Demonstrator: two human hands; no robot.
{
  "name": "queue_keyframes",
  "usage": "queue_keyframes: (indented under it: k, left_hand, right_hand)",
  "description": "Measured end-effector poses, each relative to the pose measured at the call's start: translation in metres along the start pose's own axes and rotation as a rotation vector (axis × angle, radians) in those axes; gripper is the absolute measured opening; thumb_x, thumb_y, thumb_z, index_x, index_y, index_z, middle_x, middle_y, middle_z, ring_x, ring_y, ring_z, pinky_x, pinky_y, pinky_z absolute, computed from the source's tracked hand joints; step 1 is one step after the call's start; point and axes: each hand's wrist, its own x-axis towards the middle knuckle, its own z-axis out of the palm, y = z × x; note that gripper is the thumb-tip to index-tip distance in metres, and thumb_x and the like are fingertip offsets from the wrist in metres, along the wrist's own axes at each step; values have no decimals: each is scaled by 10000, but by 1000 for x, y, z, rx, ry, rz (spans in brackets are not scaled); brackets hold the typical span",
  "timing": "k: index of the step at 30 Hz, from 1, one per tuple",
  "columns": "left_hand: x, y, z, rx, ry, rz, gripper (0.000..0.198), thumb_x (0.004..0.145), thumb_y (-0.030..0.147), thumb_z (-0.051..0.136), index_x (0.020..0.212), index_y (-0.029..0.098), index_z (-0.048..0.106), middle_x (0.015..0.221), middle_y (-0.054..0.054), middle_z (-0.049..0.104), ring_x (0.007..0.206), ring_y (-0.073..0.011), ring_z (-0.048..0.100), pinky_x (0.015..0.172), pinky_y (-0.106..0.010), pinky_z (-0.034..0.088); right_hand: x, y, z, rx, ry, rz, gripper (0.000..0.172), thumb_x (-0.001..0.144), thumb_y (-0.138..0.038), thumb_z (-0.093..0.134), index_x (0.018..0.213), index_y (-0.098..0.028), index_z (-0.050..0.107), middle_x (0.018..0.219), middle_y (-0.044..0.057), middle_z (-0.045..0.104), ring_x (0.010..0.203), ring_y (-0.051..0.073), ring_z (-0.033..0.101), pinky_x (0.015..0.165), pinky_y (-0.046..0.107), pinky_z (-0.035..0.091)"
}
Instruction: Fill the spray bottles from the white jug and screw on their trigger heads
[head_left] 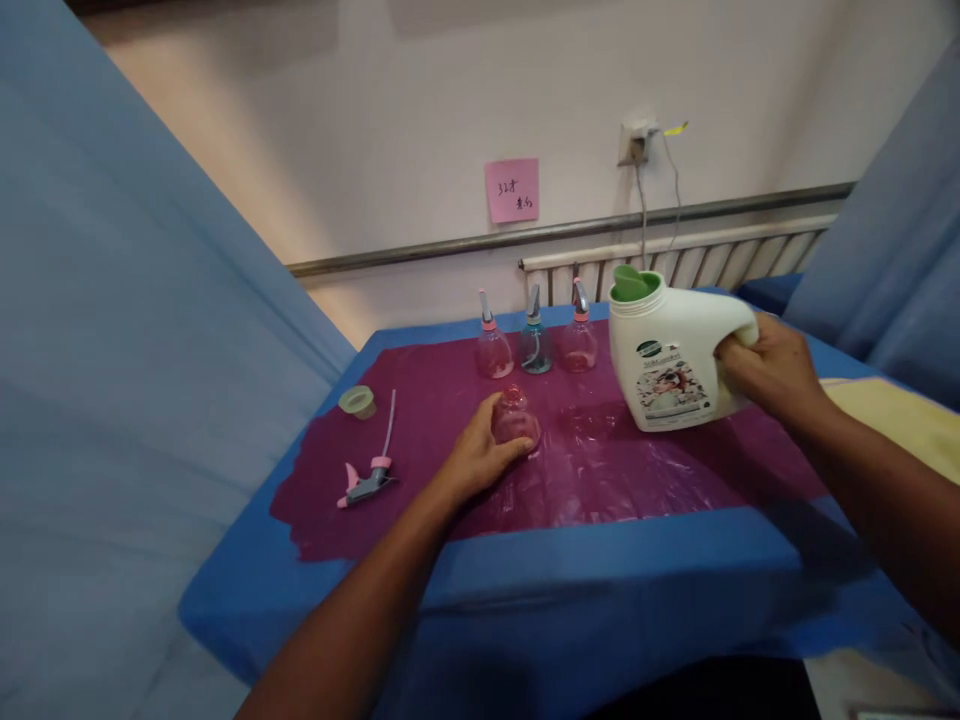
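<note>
My left hand (484, 446) is closed around a small clear pink spray bottle (516, 422) with no sprayer on it, standing on the purple plastic sheet (450, 510). In my right hand (772, 365) is the handle of a large white jug (671, 360), which has a green pour spout at its uncapped mouth. The jug is to the right of the bottle, apart from it. A grey and pink trigger sprayer (367, 483) with its dip tube lies on the left of the sheet. Behind it sits a pale green cap (358, 401).
Three spray bottles with sprayers stand in a row at the back: a pink one (495, 352), a blue one (535, 345) and another pink one (578, 345). Blue curtains (150, 350) flank the blue-covered table (600, 560). Yellow cloth (900, 420) lies at right.
</note>
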Motion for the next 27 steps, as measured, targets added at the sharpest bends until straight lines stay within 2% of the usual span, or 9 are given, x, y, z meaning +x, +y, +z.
queue_keyframes:
  k: [4, 7, 10, 13, 17, 22, 27]
  left_hand:
    - [-4, 13, -10, 27, 40, 14, 948, 848, 406, 924, 1659, 253, 457, 1660, -176, 607, 1565, -385, 578, 1353, -586, 411]
    - [-8, 24, -25, 104, 41, -6, 959, 836, 443, 940, 1650, 273, 462, 1655, -181, 604, 1547, -407, 589, 1324, -612, 447]
    - [-11, 35, -39, 146, 44, -6, 883, 834, 452, 939, 1592, 305, 510, 1615, -158, 631, 1517, -400, 614, 1299, -613, 475]
    - [-12, 46, -46, 109, 72, -7, 798, 836, 404, 921, 1532, 306, 545, 1541, -139, 681, 1445, -368, 669, 1252, -579, 523]
    - [-13, 58, -50, 107, 113, -24, 791, 823, 394, 920, 1509, 257, 550, 1524, -142, 695, 1414, -350, 689, 1228, -548, 536]
    - [-15, 67, -58, 130, 122, -16, 788, 817, 383, 918, 1504, 264, 551, 1513, -131, 701, 1406, -343, 687, 1225, -535, 526]
    - [-9, 71, -65, 214, 138, 31, 821, 837, 385, 894, 1561, 267, 524, 1546, -132, 669, 1437, -339, 663, 1245, -522, 511]
  right_hand:
    - [-1, -29, 0, -37, -100, -36, 262, 855, -448, 576, 960, -241, 696, 978, 104, 781, 930, 295, 693, 774, 385, 464]
    - [-1, -48, -1, -146, -155, -87, 196, 899, -428, 566, 918, -250, 646, 971, 127, 781, 891, 289, 667, 744, 383, 427]
    - [1, -61, 1, -242, -210, -146, 183, 937, -428, 564, 887, -258, 608, 942, 140, 778, 840, 282, 648, 707, 377, 389]
    - [5, -67, 6, -267, -246, -185, 211, 956, -447, 558, 886, -260, 625, 931, 118, 776, 827, 270, 648, 692, 356, 373]
    - [11, -68, 12, -302, -279, -219, 283, 959, -496, 552, 913, -253, 689, 931, 92, 781, 822, 261, 666, 693, 339, 376]
    - [18, -68, 18, -400, -318, -273, 329, 978, -473, 554, 1004, -242, 788, 983, 110, 820, 848, 275, 711, 702, 347, 403]
    - [18, -72, 28, -472, -286, -290, 399, 995, -444, 554, 1155, -225, 846, 1092, 160, 845, 955, 346, 759, 760, 397, 457]
